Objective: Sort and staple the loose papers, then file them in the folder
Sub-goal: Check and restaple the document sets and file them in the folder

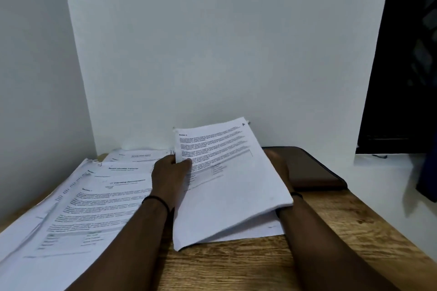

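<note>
A person's left hand [170,173] pinches the left edge of a raised sheaf [227,179] of printed pages, thumb on top, at the centre of a wooden surface [236,264]. The right hand [279,168] sits largely hidden behind the sheaf at 3 o'clock; whether its grip is clenched or released cannot be told. More sheets lie flat beneath the lifted pages. Spread papers [78,208] overlap at 9 o'clock. A dark folder [312,168] lies at 2 o'clock, just beyond the right hand. A white board [224,54] stands behind.
</note>
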### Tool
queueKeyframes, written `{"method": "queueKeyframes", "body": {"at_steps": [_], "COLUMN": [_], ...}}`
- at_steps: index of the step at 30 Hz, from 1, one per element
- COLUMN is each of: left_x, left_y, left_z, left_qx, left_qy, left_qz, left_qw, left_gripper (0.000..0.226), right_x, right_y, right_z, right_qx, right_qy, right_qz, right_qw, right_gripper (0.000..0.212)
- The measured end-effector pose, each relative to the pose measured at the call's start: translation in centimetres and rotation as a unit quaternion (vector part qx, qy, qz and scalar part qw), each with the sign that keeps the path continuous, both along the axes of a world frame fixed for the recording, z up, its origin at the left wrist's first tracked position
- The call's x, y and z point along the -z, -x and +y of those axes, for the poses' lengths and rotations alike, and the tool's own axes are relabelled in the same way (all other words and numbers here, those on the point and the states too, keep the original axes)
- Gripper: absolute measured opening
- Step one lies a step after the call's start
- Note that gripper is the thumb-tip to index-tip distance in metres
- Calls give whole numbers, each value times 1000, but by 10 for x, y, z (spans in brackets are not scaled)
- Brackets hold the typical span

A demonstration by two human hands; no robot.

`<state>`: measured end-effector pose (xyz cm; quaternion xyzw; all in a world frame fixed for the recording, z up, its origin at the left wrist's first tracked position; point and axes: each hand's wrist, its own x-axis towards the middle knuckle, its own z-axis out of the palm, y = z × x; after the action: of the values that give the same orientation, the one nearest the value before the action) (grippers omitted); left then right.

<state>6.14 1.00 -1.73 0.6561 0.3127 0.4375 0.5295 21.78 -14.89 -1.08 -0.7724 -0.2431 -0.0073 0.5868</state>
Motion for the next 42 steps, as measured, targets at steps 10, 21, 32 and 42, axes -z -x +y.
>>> {"method": "queueKeyframes", "body": {"at_steps": [10,21,32,42], "left_x": [0,5,-115,-81], "left_y": [-3,0,47,79], "left_z": [4,-13,-64,-88], "left_qx": [-31,199,147,199], "left_qy": [-30,150,-77,-70], "left_qz": [21,-157,-205,-85], "left_qw": [999,956,965,974], "left_gripper": [47,34,21,27], "right_x": [0,1,-109,-69], "right_y": [6,17,81,107], "right_z": [-14,-29,-72,-110], "right_qx": [-193,-137,-111,-148], "right_qy": [-121,-146,-251,-183], "right_qz": [243,203,48,46], "right_qw": [943,959,960,971], "right_gripper": [25,26,31,23]}}
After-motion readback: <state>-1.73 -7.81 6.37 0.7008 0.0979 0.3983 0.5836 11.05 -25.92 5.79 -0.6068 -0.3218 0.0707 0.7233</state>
